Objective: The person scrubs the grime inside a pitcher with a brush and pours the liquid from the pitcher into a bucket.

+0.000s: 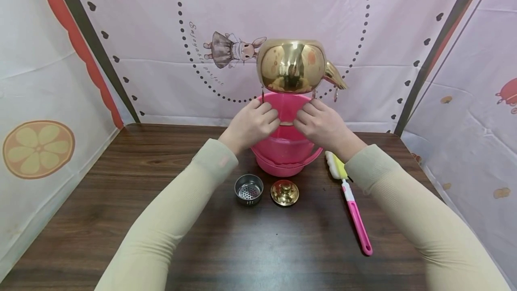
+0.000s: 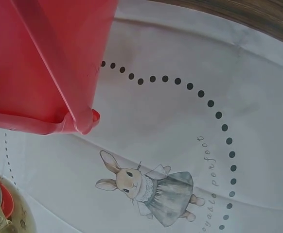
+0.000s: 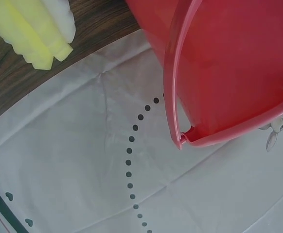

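Note:
A shiny golden teapot [image 1: 292,67] hangs upside down above a pink bucket [image 1: 282,169], its spout [image 1: 334,76] slanting down to the right. My left hand [image 1: 253,122] and my right hand [image 1: 321,122] both grip the teapot's handle [image 1: 286,123], a short stretch of which shows between the fists. Behind the hands, the bucket's inside is partly hidden. At the lower left of the left wrist view, part of the teapot [image 2: 24,213] shows. The right wrist view has the bucket's carrying handle [image 3: 170,82] folded down across its wall.
In front of the bucket, a metal strainer cup [image 1: 248,189] sits on the dark wooden table [image 1: 210,255] beside a golden lid [image 1: 284,192]. To the right lies a sponge brush [image 1: 355,214] with a pink handle. A printed cloth [image 1: 161,35] hangs behind the table.

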### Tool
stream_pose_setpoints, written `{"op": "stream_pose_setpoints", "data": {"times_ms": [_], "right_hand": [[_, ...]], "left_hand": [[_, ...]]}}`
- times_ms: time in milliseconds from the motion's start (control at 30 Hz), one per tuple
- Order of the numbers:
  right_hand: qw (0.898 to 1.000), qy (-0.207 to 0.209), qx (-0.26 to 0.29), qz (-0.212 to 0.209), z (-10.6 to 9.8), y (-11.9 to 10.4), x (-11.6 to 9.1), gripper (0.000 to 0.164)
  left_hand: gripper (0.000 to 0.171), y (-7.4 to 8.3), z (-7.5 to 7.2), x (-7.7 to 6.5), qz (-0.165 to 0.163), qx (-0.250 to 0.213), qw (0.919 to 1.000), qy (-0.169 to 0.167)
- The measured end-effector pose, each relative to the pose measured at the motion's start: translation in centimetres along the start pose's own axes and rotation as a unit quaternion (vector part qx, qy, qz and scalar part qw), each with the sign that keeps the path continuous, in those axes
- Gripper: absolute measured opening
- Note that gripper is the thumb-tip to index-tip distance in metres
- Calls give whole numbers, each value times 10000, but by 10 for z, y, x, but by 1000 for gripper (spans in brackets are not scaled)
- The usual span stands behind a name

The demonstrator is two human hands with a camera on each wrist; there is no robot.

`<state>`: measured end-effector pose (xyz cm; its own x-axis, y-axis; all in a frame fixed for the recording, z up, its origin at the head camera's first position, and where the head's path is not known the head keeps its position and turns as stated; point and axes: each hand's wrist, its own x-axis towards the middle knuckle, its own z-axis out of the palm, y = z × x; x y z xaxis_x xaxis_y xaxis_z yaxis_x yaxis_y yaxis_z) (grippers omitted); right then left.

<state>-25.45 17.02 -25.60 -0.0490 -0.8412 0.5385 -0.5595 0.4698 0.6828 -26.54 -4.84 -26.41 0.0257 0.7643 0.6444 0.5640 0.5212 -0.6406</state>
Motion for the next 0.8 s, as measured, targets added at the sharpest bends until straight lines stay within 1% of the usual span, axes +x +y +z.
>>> {"op": "stream_pose_setpoints", "data": {"times_ms": [200,433,533,800], "right_hand": [[9999,161,40,-37,2,0,-1,24],[9999,88,117,-50,1,1,-2,19],[9996,121,241,-54,-1,1,-3,18],[9967,313,737,-107,-5,2,-7,20]], "left_hand": [[25,0,-1,-1,105,43,9999,12],[24,-1,-2,-1,209,-175,9995,126],[25,-2,-2,-2,238,-262,9993,139],[23,-2,-4,-5,313,-689,9970,178]]}}
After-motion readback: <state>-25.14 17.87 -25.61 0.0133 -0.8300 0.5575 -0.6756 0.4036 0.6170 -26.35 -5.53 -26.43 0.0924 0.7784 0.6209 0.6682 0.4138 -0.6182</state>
